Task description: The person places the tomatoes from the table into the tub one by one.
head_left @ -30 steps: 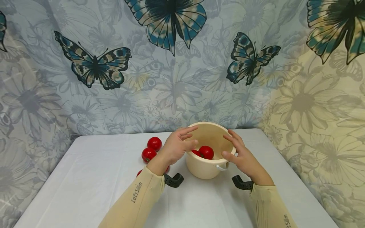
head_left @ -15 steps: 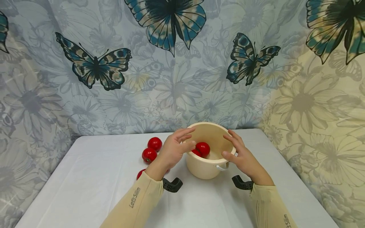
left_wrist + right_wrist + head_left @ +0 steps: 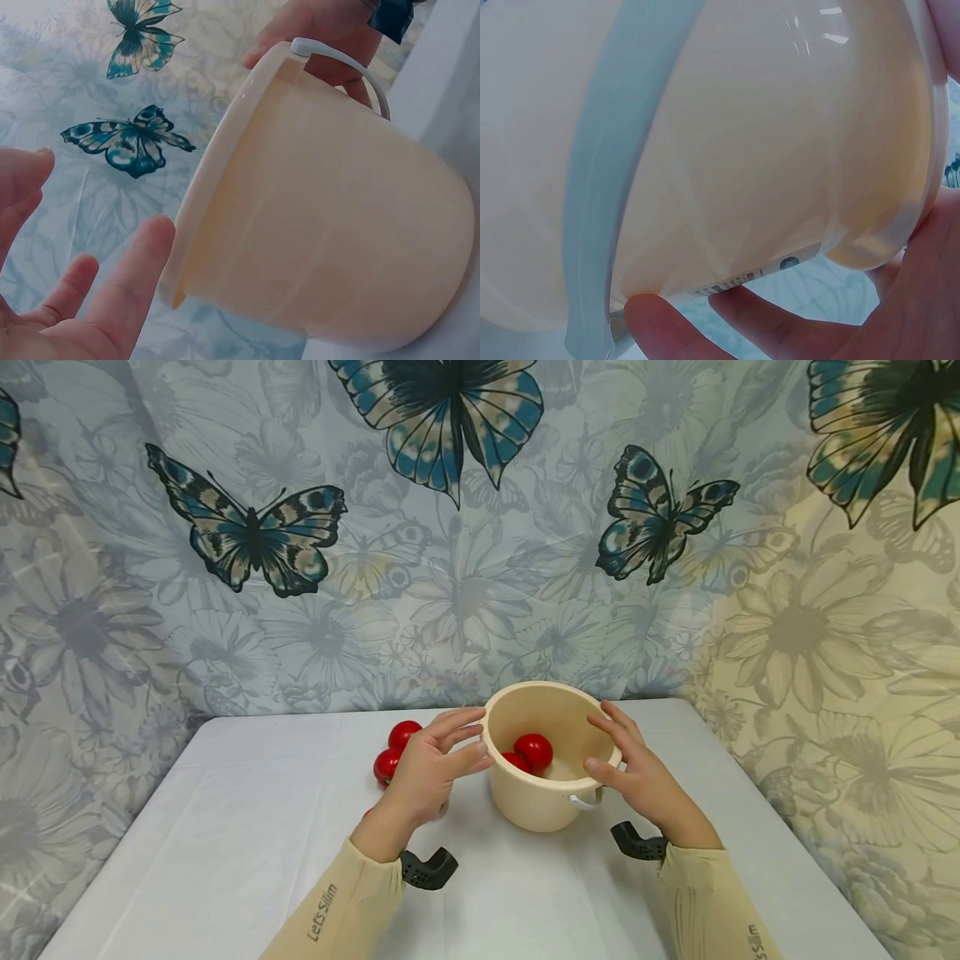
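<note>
A cream bucket [image 3: 536, 808] stands upright on the white table, its light handle [image 3: 604, 187] hanging down the outside. Two red tomatoes lie inside: one [image 3: 534, 752] in full sight, another [image 3: 514, 761] partly covered by the rim. My right hand [image 3: 647, 783] grips the bucket's right rim, with fingertips [image 3: 664, 322] against the outer wall. Left of the bucket, my left hand [image 3: 426, 770] holds nothing; its fingers are spread and its thumb [image 3: 146, 259] is close to the rim. Beyond the left hand are two more tomatoes, a far one [image 3: 403, 734] and a nearer one [image 3: 386, 764].
A sliver of red [image 3: 367, 812] shows beside the left wrist, mostly hidden. The table [image 3: 247, 827] carries a white cloth. Behind it hangs a backdrop [image 3: 465, 602] printed with butterflies and flowers. A black mount [image 3: 429, 869] is strapped at each wrist.
My left hand has drawn back left from over the bucket's rim towards the tomatoes on the table. Inside the bucket, a tomato has rolled slightly left. The right hand keeps its place.
</note>
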Demonstrator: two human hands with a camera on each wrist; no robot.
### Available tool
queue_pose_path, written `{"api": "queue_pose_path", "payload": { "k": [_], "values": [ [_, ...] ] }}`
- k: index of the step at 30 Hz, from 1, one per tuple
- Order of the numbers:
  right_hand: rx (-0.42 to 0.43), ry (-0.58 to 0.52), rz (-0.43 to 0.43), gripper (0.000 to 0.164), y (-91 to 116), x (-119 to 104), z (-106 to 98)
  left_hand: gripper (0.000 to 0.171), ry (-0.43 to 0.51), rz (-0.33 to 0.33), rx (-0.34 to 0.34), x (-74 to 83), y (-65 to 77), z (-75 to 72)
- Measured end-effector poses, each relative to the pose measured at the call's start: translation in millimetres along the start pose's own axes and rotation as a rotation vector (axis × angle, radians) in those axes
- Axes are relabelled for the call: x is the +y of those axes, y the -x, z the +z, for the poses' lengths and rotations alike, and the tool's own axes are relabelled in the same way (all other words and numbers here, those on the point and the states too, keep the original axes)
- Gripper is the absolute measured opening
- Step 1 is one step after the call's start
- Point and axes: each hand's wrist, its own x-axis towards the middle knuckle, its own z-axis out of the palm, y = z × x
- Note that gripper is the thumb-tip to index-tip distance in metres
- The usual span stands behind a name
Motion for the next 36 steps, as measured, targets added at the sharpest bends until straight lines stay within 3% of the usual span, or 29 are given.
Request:
{"api": "queue_pose_path", "payload": {
  "k": [12, 15, 20, 25, 29, 36],
  "values": [
    [-0.002, -0.002, -0.013, 0.066, 0, 0, 0, 0.05, -0.031, -0.027, 0.024, 10.1, 24.6, -29.8],
    [-0.002, 0.0, -0.011, 0.066, 0, 0, 0, 0.051, -0.111, -0.043, 0.019, 13.5, 32.3, -41.4],
    [-0.003, -0.003, -0.009, 0.066, 0, 0, 0, 0.051, -0.323, -0.062, 0.027, 18.9, 46.3, -64.4],
    [0.0, -0.007, -0.011, 0.065, 0, 0, 0, 0.052, -0.455, -0.005, 0.01, 21.2, 57.8, -92.1],
    [0.001, -0.009, -0.015, 0.064, -1, -1, 1, 0.055, -0.487, 0.017, 0.007, 21.2, 66.2, -114.6],
    [0.001, -0.011, -0.007, 0.064, 0, -2, 1, 0.058, -0.508, -0.006, -0.036, 13.3, 78.1, -142.7]
  ]
}}
